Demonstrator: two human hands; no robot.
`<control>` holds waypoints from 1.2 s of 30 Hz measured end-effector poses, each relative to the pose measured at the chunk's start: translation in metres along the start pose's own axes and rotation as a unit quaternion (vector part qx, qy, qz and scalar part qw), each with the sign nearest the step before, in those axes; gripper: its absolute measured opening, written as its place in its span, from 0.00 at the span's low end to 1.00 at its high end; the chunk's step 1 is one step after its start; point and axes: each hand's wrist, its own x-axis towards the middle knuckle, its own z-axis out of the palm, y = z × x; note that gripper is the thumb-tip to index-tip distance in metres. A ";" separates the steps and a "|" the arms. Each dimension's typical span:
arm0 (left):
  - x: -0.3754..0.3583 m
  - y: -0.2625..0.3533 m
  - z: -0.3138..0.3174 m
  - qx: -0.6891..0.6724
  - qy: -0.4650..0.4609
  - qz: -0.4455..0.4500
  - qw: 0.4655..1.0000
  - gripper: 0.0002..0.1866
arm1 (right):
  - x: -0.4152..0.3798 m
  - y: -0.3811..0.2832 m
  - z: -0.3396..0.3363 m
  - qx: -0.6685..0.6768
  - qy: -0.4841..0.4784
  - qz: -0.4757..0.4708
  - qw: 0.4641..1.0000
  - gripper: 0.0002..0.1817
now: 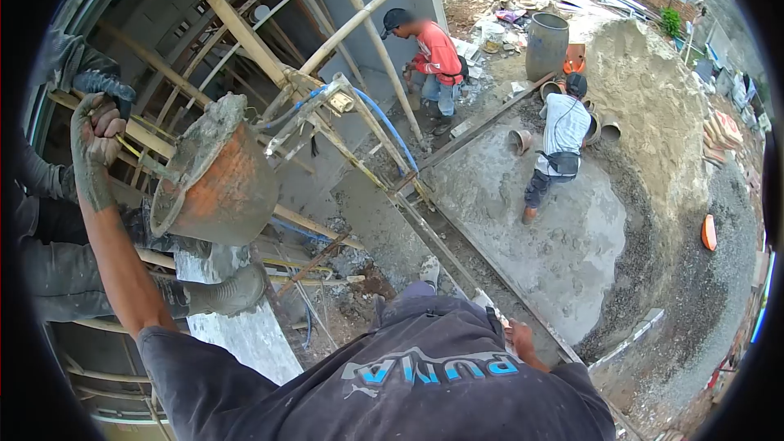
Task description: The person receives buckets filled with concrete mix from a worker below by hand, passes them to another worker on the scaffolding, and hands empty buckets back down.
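Note:
My left hand, smeared with grey mortar, is raised at the left with its fingers curled round the handle of a bucket. The orange bucket hangs tilted, its wall caked and wet mortar heaped at the rim. Just above my hand is the dark gloved hand of a person on the scaffold. Low in the view, my right hand is closed at the pale rail of a wooden ladder, partly hidden by my shirt.
Bamboo scaffold poles cross the upper left. A person's boot rests on a white plank. Beyond, a person in red crouches and another bends over wet mortar. A drum stands near a sand pile.

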 end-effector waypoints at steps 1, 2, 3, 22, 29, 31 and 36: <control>0.004 0.007 -0.027 0.007 0.010 0.010 1.000 0.12 | 0.004 0.002 -0.001 0.000 -0.012 0.001 1.000 0.15; 0.006 0.013 -0.054 0.012 0.020 0.020 1.000 0.12 | 0.011 0.000 -0.008 -0.001 -0.023 0.001 1.000 0.15; 0.008 0.019 -0.075 0.031 0.025 0.022 0.999 0.12 | 0.016 -0.006 -0.013 -0.003 -0.033 0.001 0.999 0.15; -0.034 0.014 0.131 0.719 0.213 0.306 0.587 0.24 | 0.020 -0.022 -0.022 0.022 -0.007 -0.028 0.999 0.16; -0.056 -0.201 0.125 0.600 0.025 0.154 0.785 0.34 | 0.009 0.022 -0.025 -0.016 0.003 0.007 1.000 0.16; -0.053 -0.266 0.098 0.548 -0.014 0.026 0.836 0.33 | 0.006 0.023 -0.028 0.014 0.028 0.004 0.999 0.16; -0.061 -0.456 -0.013 0.633 -0.049 -0.174 0.753 0.37 | -0.005 0.008 -0.042 0.042 0.060 0.009 0.997 0.16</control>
